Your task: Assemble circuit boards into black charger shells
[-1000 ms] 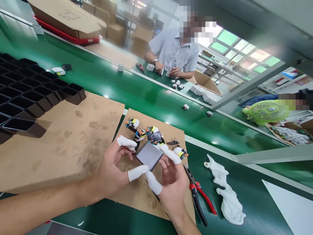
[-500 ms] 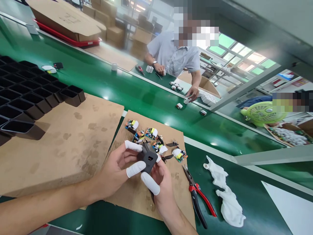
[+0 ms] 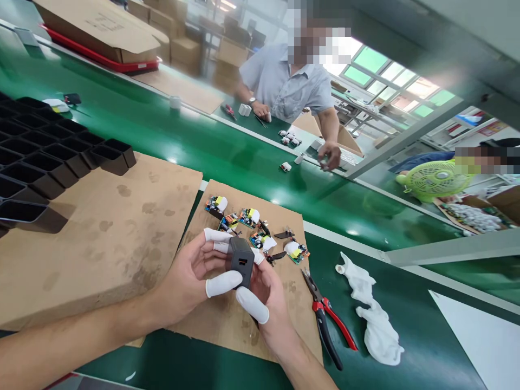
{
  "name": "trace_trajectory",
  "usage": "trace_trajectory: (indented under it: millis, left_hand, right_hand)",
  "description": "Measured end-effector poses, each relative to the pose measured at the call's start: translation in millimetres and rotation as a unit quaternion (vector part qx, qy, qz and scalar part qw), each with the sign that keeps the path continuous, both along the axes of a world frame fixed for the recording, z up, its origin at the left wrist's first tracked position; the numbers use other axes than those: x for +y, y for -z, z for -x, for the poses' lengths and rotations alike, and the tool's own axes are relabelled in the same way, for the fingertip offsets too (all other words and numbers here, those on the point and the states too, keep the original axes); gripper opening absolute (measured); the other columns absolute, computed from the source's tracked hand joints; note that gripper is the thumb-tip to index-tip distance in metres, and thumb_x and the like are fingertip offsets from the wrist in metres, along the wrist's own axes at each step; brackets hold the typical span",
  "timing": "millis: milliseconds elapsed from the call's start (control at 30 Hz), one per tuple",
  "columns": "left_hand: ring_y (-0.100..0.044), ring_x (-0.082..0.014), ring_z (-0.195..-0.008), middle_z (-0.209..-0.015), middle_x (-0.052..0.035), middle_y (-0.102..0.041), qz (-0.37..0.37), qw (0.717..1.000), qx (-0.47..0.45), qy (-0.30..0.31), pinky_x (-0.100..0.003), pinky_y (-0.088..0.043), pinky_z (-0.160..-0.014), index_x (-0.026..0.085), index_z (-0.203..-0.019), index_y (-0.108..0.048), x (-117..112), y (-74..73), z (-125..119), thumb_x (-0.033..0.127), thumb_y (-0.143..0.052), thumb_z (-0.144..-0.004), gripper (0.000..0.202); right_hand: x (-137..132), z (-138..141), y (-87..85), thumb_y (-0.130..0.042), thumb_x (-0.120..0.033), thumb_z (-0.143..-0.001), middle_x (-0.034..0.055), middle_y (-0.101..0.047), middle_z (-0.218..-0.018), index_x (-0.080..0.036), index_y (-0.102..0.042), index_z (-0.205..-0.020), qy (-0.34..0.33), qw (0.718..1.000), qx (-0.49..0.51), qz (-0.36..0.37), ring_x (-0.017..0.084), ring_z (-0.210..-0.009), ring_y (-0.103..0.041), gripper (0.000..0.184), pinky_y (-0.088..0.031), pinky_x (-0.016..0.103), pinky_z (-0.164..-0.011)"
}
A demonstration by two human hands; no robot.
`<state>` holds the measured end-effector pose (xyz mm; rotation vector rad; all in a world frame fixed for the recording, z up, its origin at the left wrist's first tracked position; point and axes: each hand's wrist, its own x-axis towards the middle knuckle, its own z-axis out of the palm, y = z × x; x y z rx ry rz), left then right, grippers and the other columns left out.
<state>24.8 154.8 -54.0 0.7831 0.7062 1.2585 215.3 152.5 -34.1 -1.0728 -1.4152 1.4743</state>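
Observation:
Between both hands I hold a black plastic charger housing (image 3: 242, 262) with a small rectangular port slot facing me. White finger cots cover several of my fingertips. My left hand (image 3: 193, 271) grips the housing from the left, thumb on its near face. My right hand (image 3: 266, 292) closes on it from the right, fingers behind and thumb below. Just beyond lie several small circuit boards (image 3: 248, 217) with white and yellow parts, some with black prong plates (image 3: 284, 234) attached. They rest on a cardboard sheet (image 3: 227, 330). The housing's far side is hidden.
Red-handled pliers (image 3: 325, 319) lie right of the cardboard, beside crumpled white cloths (image 3: 379, 330). Rows of black empty housings (image 3: 52, 162) stand at left. Across the green conveyor belt (image 3: 227, 154) a co-worker (image 3: 288, 81) handles parts. A green fan (image 3: 434, 179) stands at far right.
The black housing has been turned more upright in my hands, its prongs no longer showing. Across the belt, the co-worker's hand has moved right, leaving a white piece on the belt's edge.

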Motion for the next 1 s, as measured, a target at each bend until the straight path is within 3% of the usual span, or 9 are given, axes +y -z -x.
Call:
trace_trajectory:
  millis: [133, 200, 267, 367, 433, 500, 633, 767, 1000]
  left_hand:
    - [-0.084, -0.0279, -0.106, -0.117, -0.0111, -0.083, 0.014, 1.000, -0.005, -0.021, -0.041, -0.072, -0.098, 0.021, -0.123, -0.072, 4, -2.4, 3, 0.041, -0.110, -0.073, 0.066]
    - [-0.084, -0.0274, -0.102, -0.116, -0.0115, -0.083, 0.021, 0.999, -0.002, -0.041, -0.040, -0.072, -0.093, 0.021, -0.121, -0.071, 6, -5.6, 4, 0.043, -0.110, -0.071, 0.067]
    - [-0.083, -0.0268, -0.099, -0.115, -0.0120, -0.083, 0.027, 0.998, 0.005, -0.054, -0.039, -0.073, -0.088, 0.020, -0.120, -0.070, 9, -8.9, 6, 0.046, -0.110, -0.070, 0.069]
    - [-0.083, -0.0258, -0.099, -0.116, -0.0121, -0.082, 0.029, 0.998, 0.010, -0.055, -0.038, -0.073, -0.088, 0.020, -0.120, -0.069, 12, -12.1, 8, 0.046, -0.109, -0.069, 0.070]
    - [-0.083, -0.0257, -0.102, -0.117, -0.0117, -0.082, 0.023, 0.998, 0.009, -0.056, -0.038, -0.072, -0.090, 0.021, -0.120, -0.068, 13, -12.7, 10, 0.045, -0.109, -0.070, 0.069]
    - [-0.083, -0.0255, -0.103, -0.117, -0.0109, -0.082, 0.017, 0.998, 0.008, -0.064, -0.037, -0.072, -0.090, 0.021, -0.121, -0.068, 14, -12.7, 11, 0.043, -0.109, -0.071, 0.069]
    - [-0.082, -0.0233, -0.099, -0.115, -0.0097, -0.082, 0.023, 0.996, 0.041, -0.070, -0.034, -0.071, -0.087, 0.022, -0.119, -0.068, 14, -13.1, 13, 0.043, -0.109, -0.072, 0.066]
    - [-0.080, -0.0220, -0.089, -0.109, -0.0096, -0.083, 0.054, 0.990, 0.105, -0.076, -0.032, -0.070, -0.078, 0.021, -0.116, -0.067, 12, -11.2, 15, 0.046, -0.109, -0.068, 0.068]
    - [-0.075, -0.0155, -0.081, -0.104, -0.0043, -0.081, 0.023, 0.974, 0.210, -0.086, -0.026, -0.067, -0.077, 0.021, -0.119, -0.067, 4, -9.6, 18, 0.039, -0.105, -0.074, 0.061]
  right_hand:
    - [1, -19, -31.2, -0.081, -0.057, -0.098, 0.0048, -0.076, -0.114, -0.029, -0.069, -0.115, -0.028, 0.981, -0.187, -0.038, 0.027, -0.107, -0.074, 0.035, -0.061, 0.041, -0.099]
    - [-2, -30, -45.5, -0.087, -0.048, -0.092, 0.0014, -0.073, -0.097, -0.028, -0.064, -0.097, -0.058, 0.928, -0.360, -0.080, 0.025, -0.092, -0.070, 0.031, -0.058, 0.038, -0.084]
    - [-7, -37, -52.0, -0.090, -0.039, -0.087, 0.0003, -0.072, -0.085, -0.028, -0.057, -0.085, -0.103, 0.853, -0.499, -0.112, 0.025, -0.080, -0.067, 0.035, -0.051, 0.036, -0.070]
    - [-12, -40, -48.2, -0.079, -0.026, -0.094, 0.0005, -0.071, -0.079, -0.027, -0.050, -0.080, -0.160, 0.786, -0.579, -0.145, 0.024, -0.068, -0.066, 0.032, -0.044, 0.034, -0.061]
    - [-13, -39, -43.6, -0.068, -0.020, -0.100, 0.0003, -0.071, -0.079, -0.028, -0.050, -0.082, -0.169, 0.792, -0.562, -0.165, 0.022, -0.065, -0.066, 0.026, -0.043, 0.033, -0.058]
    - [-11, -38, -41.9, -0.060, -0.022, -0.107, -0.0006, -0.070, -0.078, -0.028, -0.053, -0.087, -0.144, 0.830, -0.508, -0.181, 0.021, -0.064, -0.066, 0.022, -0.046, 0.032, -0.058]
    - [-9, -35, -47.0, -0.059, -0.036, -0.116, -0.0013, -0.070, -0.081, -0.028, -0.069, -0.108, -0.008, 0.904, -0.369, -0.215, 0.018, -0.068, -0.069, 0.015, -0.056, 0.028, -0.061]
    - [-12, -30, -53.9, -0.070, -0.030, -0.111, 0.0009, -0.076, -0.091, -0.029, -0.078, -0.113, 0.095, 0.912, -0.290, -0.273, 0.016, -0.074, -0.072, 0.009, -0.061, 0.024, -0.066]
    - [-12, -21, -58.6, -0.073, -0.020, -0.104, -0.0028, -0.078, -0.078, -0.027, -0.083, -0.098, 0.111, 0.903, -0.288, -0.300, 0.013, -0.062, -0.069, 0.013, -0.055, 0.022, -0.058]
